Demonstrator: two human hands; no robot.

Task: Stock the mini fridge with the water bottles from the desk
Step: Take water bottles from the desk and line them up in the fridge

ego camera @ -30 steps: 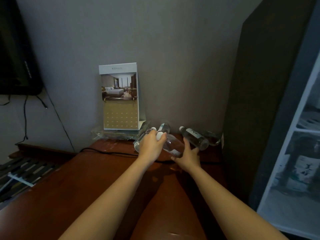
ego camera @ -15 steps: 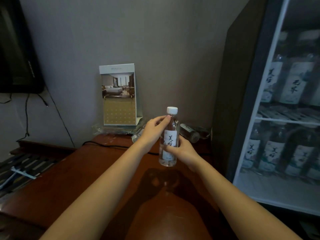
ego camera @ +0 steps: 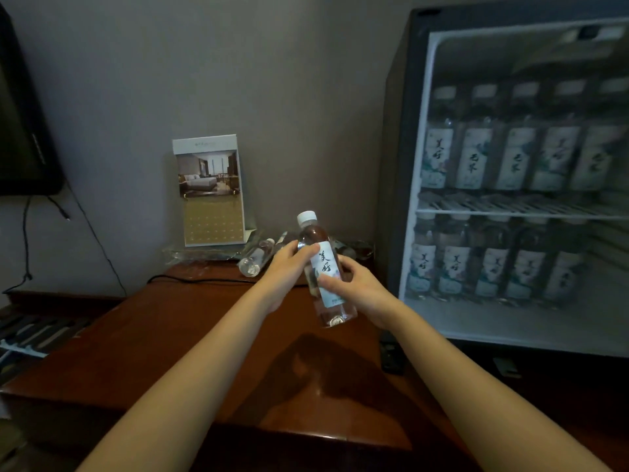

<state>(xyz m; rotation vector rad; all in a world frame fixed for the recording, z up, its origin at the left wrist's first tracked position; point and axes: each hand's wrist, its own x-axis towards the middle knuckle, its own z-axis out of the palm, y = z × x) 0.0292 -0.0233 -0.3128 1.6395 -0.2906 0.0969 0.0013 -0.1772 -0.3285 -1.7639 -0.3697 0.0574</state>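
**Desk corner and glass-fronted fridge: contents as seen**

Setting: grey matte wall (ego camera: 289,80); glossy reddish-brown wooden desk (ego camera: 190,335), smooth enough to carry a dark shadow of the arms.

Item 1: clear plastic water bottle with white cap and pale paper label (ego camera: 320,270), held above the desk, nearly upright with its cap tipped slightly left. The left hand (ego camera: 289,267) wraps its upper body; the right hand (ego camera: 354,287) closes on its lower label, thumb in front.

Item 2: clear plastic bottle lying on its side (ego camera: 255,258) at the desk's back edge, beside crinkled clear plastic wrap (ego camera: 197,255); more bottles behind the hands, mostly hidden.

Item 3: upright card calendar with a hotel-room photograph (ego camera: 211,190), against the wall.

Item 4: black mini fridge (ego camera: 394,165) at right, two wire-shelf rows of labelled bottles (ego camera: 476,158), blurred.

Item 5: thin black cable (ego camera: 190,281) across the desk; black screen (ego camera: 20,131) at left.
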